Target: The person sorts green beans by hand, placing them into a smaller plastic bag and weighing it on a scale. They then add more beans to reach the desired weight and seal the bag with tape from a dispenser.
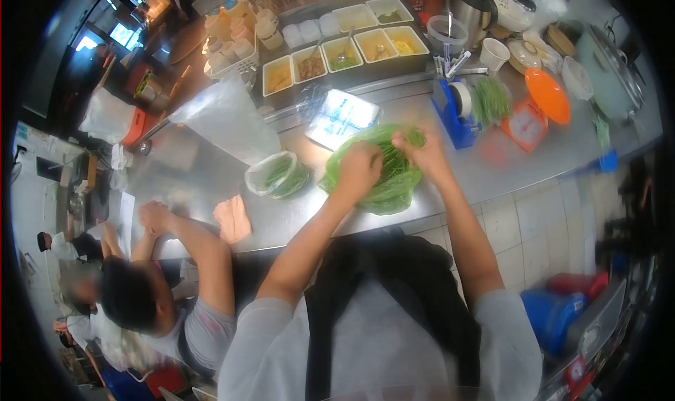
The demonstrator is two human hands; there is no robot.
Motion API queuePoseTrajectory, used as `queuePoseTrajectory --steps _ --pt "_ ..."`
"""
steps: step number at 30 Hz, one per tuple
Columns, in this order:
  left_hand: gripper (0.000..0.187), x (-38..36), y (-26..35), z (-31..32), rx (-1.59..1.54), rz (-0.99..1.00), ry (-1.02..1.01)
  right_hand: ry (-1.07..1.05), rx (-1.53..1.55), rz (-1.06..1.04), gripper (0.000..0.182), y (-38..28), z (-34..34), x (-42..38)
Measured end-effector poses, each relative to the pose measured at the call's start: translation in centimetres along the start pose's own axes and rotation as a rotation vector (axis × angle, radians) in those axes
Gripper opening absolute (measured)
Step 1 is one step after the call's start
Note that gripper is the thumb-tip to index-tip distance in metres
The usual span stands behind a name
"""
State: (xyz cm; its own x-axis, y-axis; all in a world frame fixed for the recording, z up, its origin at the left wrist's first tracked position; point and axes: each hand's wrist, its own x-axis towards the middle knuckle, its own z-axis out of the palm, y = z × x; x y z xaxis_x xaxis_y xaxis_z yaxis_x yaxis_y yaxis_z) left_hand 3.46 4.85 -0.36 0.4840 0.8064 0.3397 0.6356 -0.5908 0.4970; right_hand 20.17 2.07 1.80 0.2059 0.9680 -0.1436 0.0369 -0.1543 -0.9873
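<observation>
A green plastic bag with long green vegetables inside lies open near the counter's front edge. My left hand is at the bag's left side, its fingers curled over the opening; what they grip is hidden. On the right side my right hand has its fingers bent at the bag's upper rim, pressed together on the plastic. To the left stands a bowl lined with clear plastic, holding cut greens. Behind the green bag lies a white and blue packet.
Food trays line the back. A blue tape dispenser, an orange scale and an orange plate are at the right. A pink cloth lies at the left, beside a co-worker's hands.
</observation>
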Motion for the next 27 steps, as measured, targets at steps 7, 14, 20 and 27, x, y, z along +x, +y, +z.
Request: queuePoseTrajectory --steps 7,14,20,27 --pt "0.015 0.8 1.0 -5.0 -0.410 -0.172 0.099 -0.178 -0.156 -0.358 0.020 0.4 3.0 0.3" --pt "0.014 -0.6 -2.3 -4.1 -0.198 -0.246 0.051 -0.144 -0.683 -0.506 0.022 1.0 3.9 0.6" --pt "0.017 -0.9 -4.9 -3.4 -1.559 -0.761 -0.190 -0.139 -0.440 -0.340 0.026 0.8 3.8 0.3" --pt "0.021 -1.0 -1.8 -1.8 -0.688 -0.466 -0.159 0.047 0.033 0.010 0.025 -1.4 1.9 0.5"
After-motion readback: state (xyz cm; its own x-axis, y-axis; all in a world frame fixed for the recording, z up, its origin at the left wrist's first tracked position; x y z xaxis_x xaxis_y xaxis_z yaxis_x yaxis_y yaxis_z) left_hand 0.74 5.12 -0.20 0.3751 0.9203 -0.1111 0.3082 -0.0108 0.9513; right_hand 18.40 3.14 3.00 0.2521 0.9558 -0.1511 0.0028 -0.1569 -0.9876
